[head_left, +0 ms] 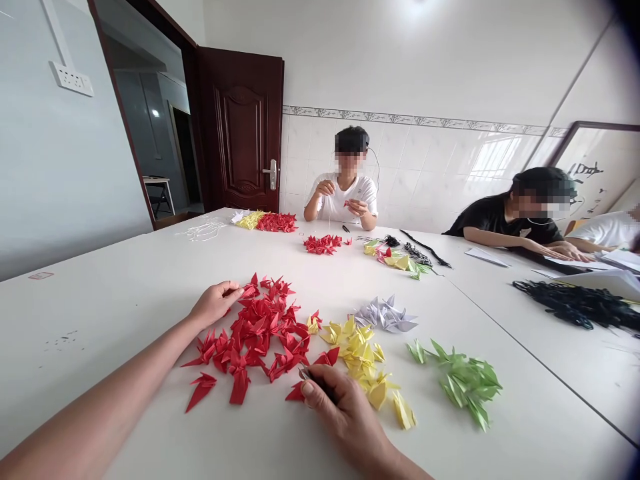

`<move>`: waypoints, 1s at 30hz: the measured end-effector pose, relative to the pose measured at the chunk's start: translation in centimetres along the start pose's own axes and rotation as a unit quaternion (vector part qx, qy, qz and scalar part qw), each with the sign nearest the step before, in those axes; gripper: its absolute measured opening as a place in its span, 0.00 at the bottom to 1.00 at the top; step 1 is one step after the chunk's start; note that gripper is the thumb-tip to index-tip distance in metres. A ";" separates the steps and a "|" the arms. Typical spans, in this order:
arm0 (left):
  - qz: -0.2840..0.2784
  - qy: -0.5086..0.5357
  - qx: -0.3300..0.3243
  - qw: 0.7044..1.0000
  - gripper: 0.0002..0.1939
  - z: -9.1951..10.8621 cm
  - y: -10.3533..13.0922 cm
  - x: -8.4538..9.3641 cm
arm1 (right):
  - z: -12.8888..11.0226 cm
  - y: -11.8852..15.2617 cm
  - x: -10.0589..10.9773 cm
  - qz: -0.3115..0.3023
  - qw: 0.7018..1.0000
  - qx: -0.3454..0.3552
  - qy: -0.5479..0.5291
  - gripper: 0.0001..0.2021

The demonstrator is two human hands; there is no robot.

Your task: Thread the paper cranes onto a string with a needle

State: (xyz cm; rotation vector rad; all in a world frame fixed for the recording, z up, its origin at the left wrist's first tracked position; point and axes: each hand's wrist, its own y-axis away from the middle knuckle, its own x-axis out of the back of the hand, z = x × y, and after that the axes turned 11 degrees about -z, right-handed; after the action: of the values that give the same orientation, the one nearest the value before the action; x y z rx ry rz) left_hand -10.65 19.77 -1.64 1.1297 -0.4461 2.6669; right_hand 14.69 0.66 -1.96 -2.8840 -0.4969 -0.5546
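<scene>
My left hand [216, 305] is at the upper left edge of a pile of red folded paper cranes [265, 320], its thumb and forefinger pinched on the tip of a red crane [251, 287]. Below the pile's right side, my right hand [333, 403] is closed around a small dark tool with a metal tip [305, 375]; much of the tool is hidden in the fingers. Yellow cranes [361, 353] lie just beyond my right hand. White cranes [385, 315] sit behind the yellow ones, and green cranes [467, 383] are spread farther right.
Across the white table [150, 267], a person [347, 193] in white holds a small red piece near more red cranes [323, 245]. Black cords [575, 300] lie at the right. Another person [515, 217] in black leans over papers. White strings [203, 230] lie at the far left.
</scene>
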 end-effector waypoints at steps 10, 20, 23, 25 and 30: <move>-0.002 -0.008 -0.002 1.000 0.18 -0.4 -0.3 -0.1 | 0.4 0.0 0.0 -0.002 1.000 0.010 0.006 0.19; -0.002 -0.016 -0.016 1.000 0.18 -0.5 -0.3 0.0 | 0.4 0.0 -0.1 -0.006 1.000 0.007 -0.008 0.19; 0.000 -0.018 -0.016 1.000 0.18 -0.5 -0.3 -0.1 | 0.3 -0.1 0.0 -0.007 1.000 0.007 -0.001 0.19; 0.000 -0.019 -0.017 1.000 0.18 -0.6 -0.3 -0.1 | 0.3 -0.1 0.0 -0.005 1.000 0.007 0.003 0.18; 0.002 -0.020 -0.014 1.000 0.18 -0.5 -0.3 -0.1 | 0.5 0.0 -0.1 -0.007 1.000 0.010 -0.002 0.19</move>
State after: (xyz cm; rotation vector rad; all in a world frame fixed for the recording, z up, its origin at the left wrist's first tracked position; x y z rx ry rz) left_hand -10.85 20.23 -1.99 1.1760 -0.4912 2.6368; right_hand 14.77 0.72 -2.48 -2.8663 -0.5197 -0.5427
